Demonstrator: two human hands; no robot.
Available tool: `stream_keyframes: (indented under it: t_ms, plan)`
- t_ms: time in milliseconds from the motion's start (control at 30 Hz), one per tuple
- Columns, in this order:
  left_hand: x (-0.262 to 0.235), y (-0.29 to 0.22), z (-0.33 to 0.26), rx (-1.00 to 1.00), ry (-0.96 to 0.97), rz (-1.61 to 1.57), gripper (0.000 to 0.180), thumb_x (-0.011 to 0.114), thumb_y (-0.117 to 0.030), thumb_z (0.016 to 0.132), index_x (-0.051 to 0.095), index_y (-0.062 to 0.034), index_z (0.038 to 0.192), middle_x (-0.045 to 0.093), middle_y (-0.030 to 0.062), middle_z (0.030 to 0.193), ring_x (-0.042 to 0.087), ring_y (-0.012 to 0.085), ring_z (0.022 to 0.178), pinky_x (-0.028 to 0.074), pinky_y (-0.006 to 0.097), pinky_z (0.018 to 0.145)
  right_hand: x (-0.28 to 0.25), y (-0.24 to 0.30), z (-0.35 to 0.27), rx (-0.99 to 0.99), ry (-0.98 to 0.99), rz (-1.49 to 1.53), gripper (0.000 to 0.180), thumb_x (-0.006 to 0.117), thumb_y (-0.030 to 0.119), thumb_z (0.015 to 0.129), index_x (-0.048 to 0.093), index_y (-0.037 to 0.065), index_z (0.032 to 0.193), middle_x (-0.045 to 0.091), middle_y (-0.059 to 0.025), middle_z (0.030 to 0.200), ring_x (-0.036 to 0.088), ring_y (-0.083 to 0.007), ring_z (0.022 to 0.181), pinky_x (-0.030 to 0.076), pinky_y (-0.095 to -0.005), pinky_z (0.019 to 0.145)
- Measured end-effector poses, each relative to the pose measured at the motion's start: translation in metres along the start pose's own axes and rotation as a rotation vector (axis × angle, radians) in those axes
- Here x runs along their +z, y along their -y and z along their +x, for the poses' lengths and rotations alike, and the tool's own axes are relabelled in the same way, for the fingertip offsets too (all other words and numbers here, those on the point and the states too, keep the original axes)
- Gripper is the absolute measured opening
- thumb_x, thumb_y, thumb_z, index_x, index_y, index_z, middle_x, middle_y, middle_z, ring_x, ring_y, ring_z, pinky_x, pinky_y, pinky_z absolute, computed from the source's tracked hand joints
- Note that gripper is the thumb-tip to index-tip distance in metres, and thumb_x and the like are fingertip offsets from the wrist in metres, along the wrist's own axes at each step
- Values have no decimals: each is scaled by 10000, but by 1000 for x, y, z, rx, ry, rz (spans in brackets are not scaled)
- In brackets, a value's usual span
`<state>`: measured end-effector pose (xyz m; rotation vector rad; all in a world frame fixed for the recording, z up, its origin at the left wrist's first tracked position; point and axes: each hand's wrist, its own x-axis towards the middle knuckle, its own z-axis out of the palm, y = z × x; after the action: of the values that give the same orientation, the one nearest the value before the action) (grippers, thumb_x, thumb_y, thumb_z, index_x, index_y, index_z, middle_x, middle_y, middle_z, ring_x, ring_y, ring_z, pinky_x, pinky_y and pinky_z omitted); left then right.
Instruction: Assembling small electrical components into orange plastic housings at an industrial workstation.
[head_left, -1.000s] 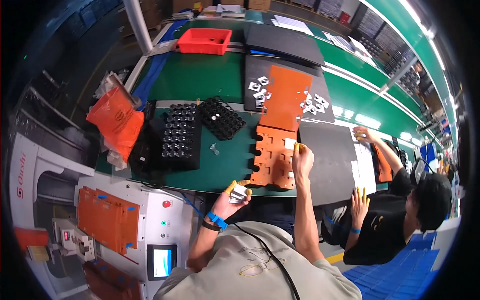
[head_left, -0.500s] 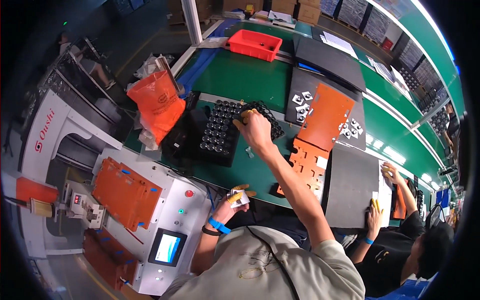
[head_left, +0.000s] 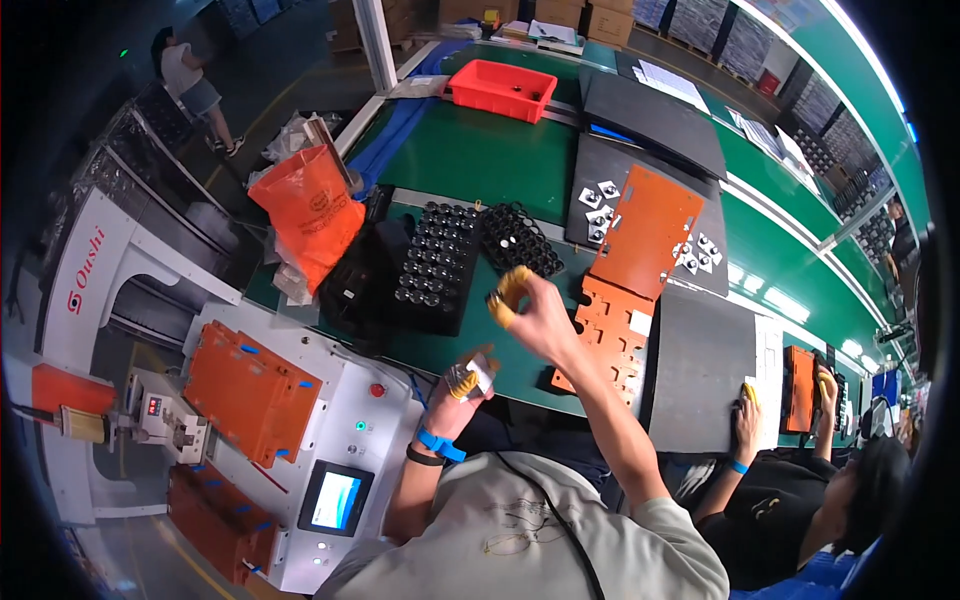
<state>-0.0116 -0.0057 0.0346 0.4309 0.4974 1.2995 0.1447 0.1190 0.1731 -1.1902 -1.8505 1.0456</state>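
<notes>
My left hand (head_left: 455, 400), in yellow finger covers, is low at the table's near edge. Between its fingers is a small white square piece (head_left: 481, 374), partly blurred. My right hand (head_left: 535, 318), also in yellow finger covers, hangs over the green table and pinches a small dark round part (head_left: 493, 299) at its fingertips. Beyond it lies a black tray of round glossy parts (head_left: 437, 252) set in rows. Beside that tray is another black holder (head_left: 522, 240) with round cells, two light pieces showing in it. To the right of my right hand lies an orange slotted plate (head_left: 612, 330).
At left stands a white machine (head_left: 345, 400) with a screen and orange fixtures. An orange bag (head_left: 312, 215) and a red bin (head_left: 502, 90) are farther off. White squares with dark parts (head_left: 600, 212) lie on a dark mat. A co-worker's hands (head_left: 748, 420) work at right.
My right hand has drawn back from the black holder toward me, with a small dark round part in its pinch. My left hand has shifted slightly. A walking person shows farther back.
</notes>
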Motion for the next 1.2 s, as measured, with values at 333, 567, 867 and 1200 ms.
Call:
stream_keyframes:
  t_ms: [333,567,867,1200]
  plan:
    - [91,-28,12,196,24,344,642,812,-205,832,529,-8,1374,645,81,1247,638,153,1068,543,294,880,-41,2,-83,-88,66,290,290,770,145,861,708,17,1114,527,-13,881,473,-108,679,439,-281,652]
    - [122,-20,12,471,-38,789,591,865,-114,754,631,-15,1287,653,61,1199,636,137,963,514,285,871,-51,5,-92,-163,0,267,246,774,133,857,719,11,1064,525,-11,879,428,-108,646,400,-279,610]
    - [132,-19,8,644,-30,1283,588,853,-81,717,652,-42,1268,638,99,1100,595,222,844,513,325,759,-73,6,-102,41,134,209,221,764,109,855,713,-15,1031,589,-53,887,514,-120,685,445,-294,638]
    - [140,7,23,493,8,1149,567,847,-52,728,657,-36,1262,640,56,1053,574,143,773,491,270,656,-88,-13,-120,-23,35,82,226,695,97,901,711,-45,1076,569,-97,834,583,-195,693,492,-340,647]
